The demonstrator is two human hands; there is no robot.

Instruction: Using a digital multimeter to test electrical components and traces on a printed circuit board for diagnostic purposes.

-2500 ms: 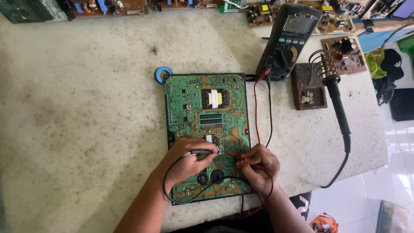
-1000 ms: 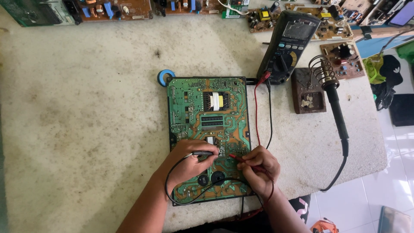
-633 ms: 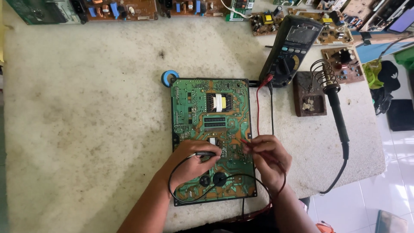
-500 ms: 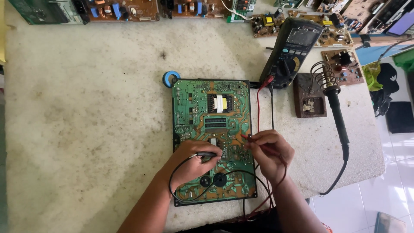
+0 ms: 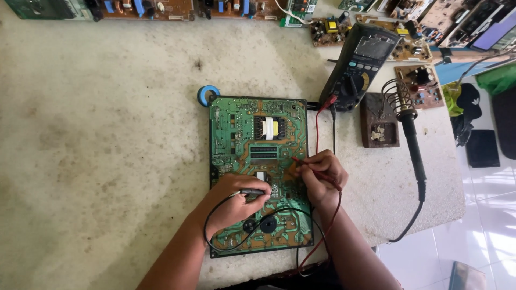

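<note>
Spreading across nearly the whole view, a pale, stained worktable point(image 5: 107, 134) carries everything else. Along its far edge runs a row of spare circuit boards point(image 5: 161, 8). Near the middle lies a green circuit board point(image 5: 252, 129), flat, with its near end close to the table's front edge. Just beyond its far right corner a dark meter point(image 5: 360, 64) leans tilted, its red and black leads trailing down past the board's right side. Right of the meter sits a small brown block point(image 5: 379, 121), and beside that a soldering iron point(image 5: 411, 139) lies lengthwise, its tip in a coiled wire stand.

On the board's near half, the left hand point(image 5: 231, 201) rests, fingers closed around a black probe point(image 5: 252, 191) whose tip touches the board near its centre. Slightly farther up and to the right, the right hand point(image 5: 322, 174) pinches a red probe point(image 5: 303, 165), its point on the copper-coloured tracks. Both hands sit near each other, not touching. A small blue tape roll point(image 5: 207, 95) lies at the board's far left corner.
</note>
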